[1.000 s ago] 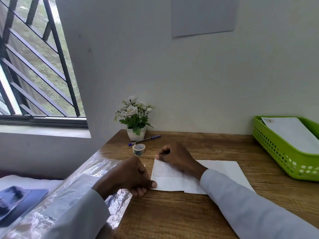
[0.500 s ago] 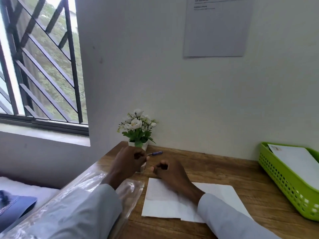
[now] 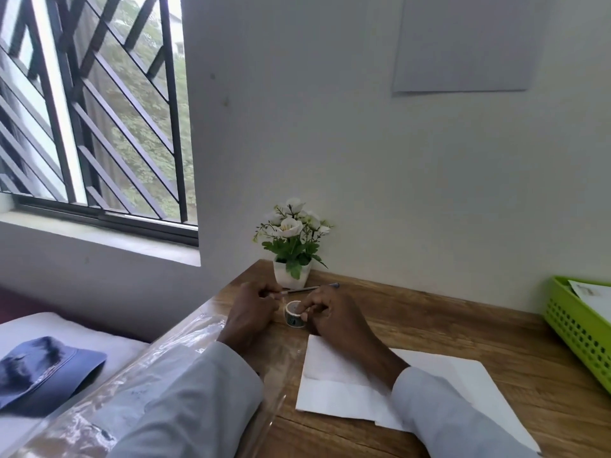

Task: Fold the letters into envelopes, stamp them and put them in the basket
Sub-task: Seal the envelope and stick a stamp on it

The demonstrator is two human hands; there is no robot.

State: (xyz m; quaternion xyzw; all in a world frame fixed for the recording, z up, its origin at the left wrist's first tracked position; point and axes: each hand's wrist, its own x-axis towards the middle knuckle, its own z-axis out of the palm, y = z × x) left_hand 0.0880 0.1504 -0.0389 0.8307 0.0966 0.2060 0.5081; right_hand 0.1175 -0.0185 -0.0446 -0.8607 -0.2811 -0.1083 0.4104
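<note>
A small roll of stamps (image 3: pixel 294 316) stands on the wooden desk (image 3: pixel 429 328) in front of the flower pot. My right hand (image 3: pixel 334 320) grips the roll with its fingertips on the rim. My left hand (image 3: pixel 251 314) is pinched just left of the roll, on what looks like its loose end. A white envelope (image 3: pixel 334 383) lies flat below my right wrist, on top of a white sheet (image 3: pixel 472 381). The green basket (image 3: pixel 575 328) sits at the right edge with a white envelope (image 3: pixel 593 297) inside.
A white pot of artificial flowers (image 3: pixel 292 247) stands against the wall, a pen (image 3: pixel 319 288) lying beside it. A clear plastic sleeve (image 3: pixel 198 371) overhangs the desk's left edge under my left forearm. A blue cap (image 3: pixel 39 368) rests on a white surface at the lower left.
My hands left the envelope and moved up to the stamp roll. The left hand went there first, then the right hand took hold of the roll. My head turned upward.
</note>
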